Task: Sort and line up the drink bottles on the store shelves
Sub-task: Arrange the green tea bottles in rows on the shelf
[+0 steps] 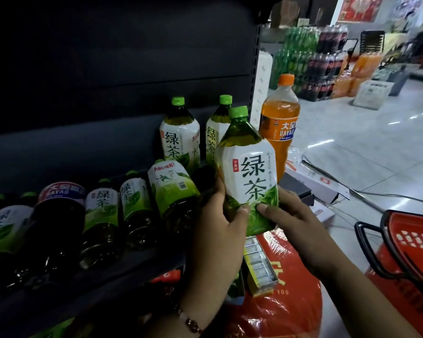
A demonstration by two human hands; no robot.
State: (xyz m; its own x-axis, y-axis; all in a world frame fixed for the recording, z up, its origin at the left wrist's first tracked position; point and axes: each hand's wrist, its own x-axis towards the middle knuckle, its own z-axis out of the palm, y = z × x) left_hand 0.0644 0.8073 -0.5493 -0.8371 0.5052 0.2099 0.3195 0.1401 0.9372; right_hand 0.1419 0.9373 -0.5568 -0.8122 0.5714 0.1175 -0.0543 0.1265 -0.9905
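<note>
Both hands, left hand [220, 230] and right hand [293, 223], are gripping the green tea bottle [248, 167] upright, near the shelf's [132, 272] right front corner.

Bare shelf [66, 157] behind lying bottles [103, 211]; upright bottles [180, 140] rightward.

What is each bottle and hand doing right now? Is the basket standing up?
Held green tea bottle: upright, cap on, held in both hands.
Left hand: grips the bottle's lower left side.
Right hand: grips the bottle's lower right side.
Two back green tea bottles: standing, capped.
Orange soda bottle: standing at the shelf's end, capped.
Front row bottles: standing in a line, labels facing different ways.
Red basket: upright on the floor, handle down.
</note>
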